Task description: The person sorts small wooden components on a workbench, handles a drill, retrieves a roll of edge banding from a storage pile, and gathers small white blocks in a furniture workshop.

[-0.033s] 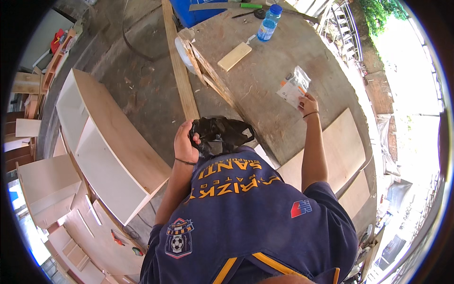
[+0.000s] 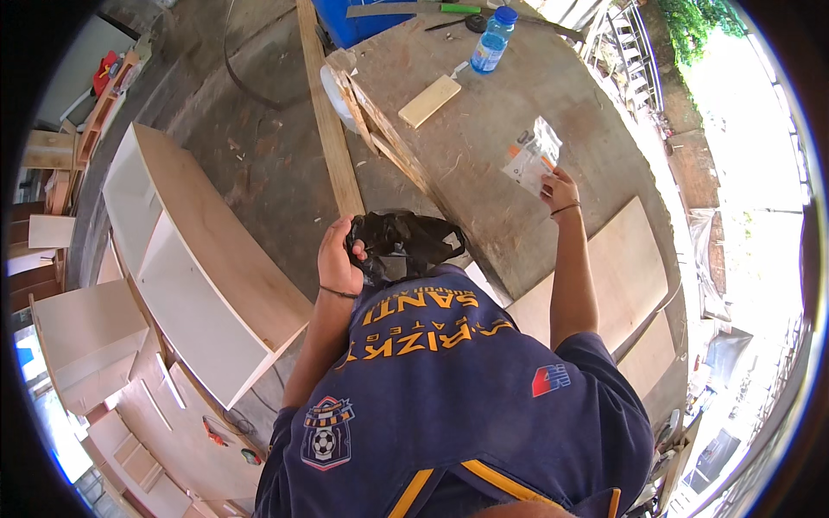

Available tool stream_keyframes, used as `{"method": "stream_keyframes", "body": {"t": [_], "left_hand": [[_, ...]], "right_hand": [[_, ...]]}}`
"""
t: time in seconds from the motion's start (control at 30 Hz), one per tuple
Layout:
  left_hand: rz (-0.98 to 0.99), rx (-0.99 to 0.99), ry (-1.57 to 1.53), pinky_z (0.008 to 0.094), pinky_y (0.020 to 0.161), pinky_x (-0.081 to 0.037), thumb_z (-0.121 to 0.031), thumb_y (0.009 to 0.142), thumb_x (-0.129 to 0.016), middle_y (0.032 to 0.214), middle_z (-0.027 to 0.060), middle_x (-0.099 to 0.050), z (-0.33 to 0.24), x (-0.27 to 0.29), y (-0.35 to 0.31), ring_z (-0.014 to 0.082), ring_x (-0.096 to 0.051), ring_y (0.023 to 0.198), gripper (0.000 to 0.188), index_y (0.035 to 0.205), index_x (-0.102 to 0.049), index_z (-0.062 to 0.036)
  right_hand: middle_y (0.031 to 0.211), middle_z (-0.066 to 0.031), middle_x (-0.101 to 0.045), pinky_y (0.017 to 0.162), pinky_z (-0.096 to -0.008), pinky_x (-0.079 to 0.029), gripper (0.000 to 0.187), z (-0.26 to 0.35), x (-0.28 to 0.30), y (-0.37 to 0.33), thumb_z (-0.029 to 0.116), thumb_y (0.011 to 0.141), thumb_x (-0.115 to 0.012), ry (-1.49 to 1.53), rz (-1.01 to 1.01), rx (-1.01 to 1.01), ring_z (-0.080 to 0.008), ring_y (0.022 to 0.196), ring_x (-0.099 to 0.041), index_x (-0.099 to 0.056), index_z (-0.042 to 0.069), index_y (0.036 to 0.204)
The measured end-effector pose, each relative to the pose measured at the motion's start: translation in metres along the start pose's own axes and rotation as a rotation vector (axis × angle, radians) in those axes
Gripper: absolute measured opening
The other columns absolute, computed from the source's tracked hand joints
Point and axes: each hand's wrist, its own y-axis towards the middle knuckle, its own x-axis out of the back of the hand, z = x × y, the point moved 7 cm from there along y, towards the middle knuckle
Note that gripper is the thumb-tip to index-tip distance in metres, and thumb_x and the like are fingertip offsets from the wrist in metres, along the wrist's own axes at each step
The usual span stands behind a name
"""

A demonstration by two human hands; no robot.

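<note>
My left hand (image 2: 339,259) is closed on the edge of a crumpled black plastic bag (image 2: 406,240), held close in front of my shirt. What the bag contains is hidden. Out to the right, my right hand (image 2: 560,187) pinches the near end of a small clear plastic packet (image 2: 533,158) with orange and white print. The packet is over the worn tabletop (image 2: 484,177); whether it touches the surface I cannot tell.
Farther along the tabletop are a small wooden block (image 2: 429,102) and a blue-capped bottle (image 2: 493,40). A pale board (image 2: 626,272) lies by my right arm. White-faced cabinet panels (image 2: 203,293) stand on the left, and a long plank (image 2: 331,121) runs ahead.
My right hand has shifted very slightly left and away from me with the clear packet. The left hand and black bag look the same.
</note>
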Motion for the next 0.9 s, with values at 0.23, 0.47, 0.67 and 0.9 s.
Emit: {"method": "stream_keyframes", "body": {"t": [0.23,0.47,0.67,0.9], "left_hand": [[0.050,-0.011,-0.081,0.0227,0.049,-0.033,-0.017,0.081,-0.056,0.075,-0.0007,-0.049,-0.015,-0.012,0.007,0.0090,-0.040,0.054,0.019,0.098,-0.056,-0.0061],[0.126,0.009,-0.188,0.0206,0.048,-0.033,-0.014,0.083,-0.053,0.077,0.0006,-0.048,-0.046,-0.035,-0.009,0.0086,-0.040,0.057,0.023,0.102,-0.051,-0.0018],[0.201,-0.006,-0.229,0.0191,0.047,-0.034,-0.012,0.082,-0.053,0.079,0.0022,-0.048,-0.070,-0.052,-0.028,0.0086,-0.039,0.057,0.022,0.101,-0.051,-0.0004],[0.196,-0.022,-0.257,0.0188,0.048,-0.033,-0.012,0.082,-0.053,0.082,0.0037,-0.049,-0.078,-0.048,-0.037,0.0086,-0.039,0.058,0.024,0.103,-0.051,0.0003]], "right_hand": [[0.081,0.0018,-0.056,0.055,-0.0205,-0.039,0.017,-0.007,-0.101,-0.058,0.003,0.078,-0.055,-0.055,0.439,0.132,-0.0070,0.064,-0.050,-0.058,0.006,0.095],[0.077,-0.0109,-0.050,0.059,-0.0323,-0.043,0.021,0.021,-0.189,-0.157,-0.005,0.067,-0.054,-0.535,0.274,1.149,-0.0265,0.068,-0.052,-0.059,0.005,0.085],[0.079,-0.0096,-0.050,0.065,-0.0348,-0.044,0.030,0.021,-0.226,-0.192,-0.007,0.060,-0.057,-0.656,0.395,1.416,-0.0267,0.075,-0.051,-0.061,0.007,0.087],[0.079,-0.0107,-0.048,0.066,-0.0342,-0.044,0.027,0.040,-0.226,-0.201,-0.008,0.062,-0.056,-0.538,0.365,1.491,-0.0274,0.076,-0.051,-0.059,0.004,0.087]]}}
